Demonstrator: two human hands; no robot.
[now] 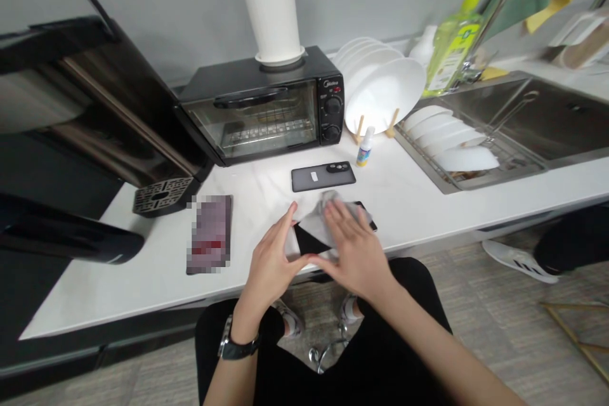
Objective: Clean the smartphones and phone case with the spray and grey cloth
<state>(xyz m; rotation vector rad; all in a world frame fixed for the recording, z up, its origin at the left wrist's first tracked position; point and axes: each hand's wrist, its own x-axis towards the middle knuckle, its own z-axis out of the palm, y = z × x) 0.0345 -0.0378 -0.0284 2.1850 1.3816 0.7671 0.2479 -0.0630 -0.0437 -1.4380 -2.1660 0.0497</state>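
Observation:
A smartphone lies on the counter near its front edge, its dark screen partly covered by a grey cloth. My right hand presses the cloth down on the screen with its fingers. At the phone's left end, my left hand holds the edge between thumb and forefinger. The two thumbs almost meet at the near side. Just behind lies a dark phone case with a camera cutout. Beside it stands a small white spray bottle with a coloured label.
A toaster oven stands at the back, with a white cup of sticks on top. White plates stand in a rack near the sink. A pixelated item lies left, near a black appliance. A person's shoe shows below right.

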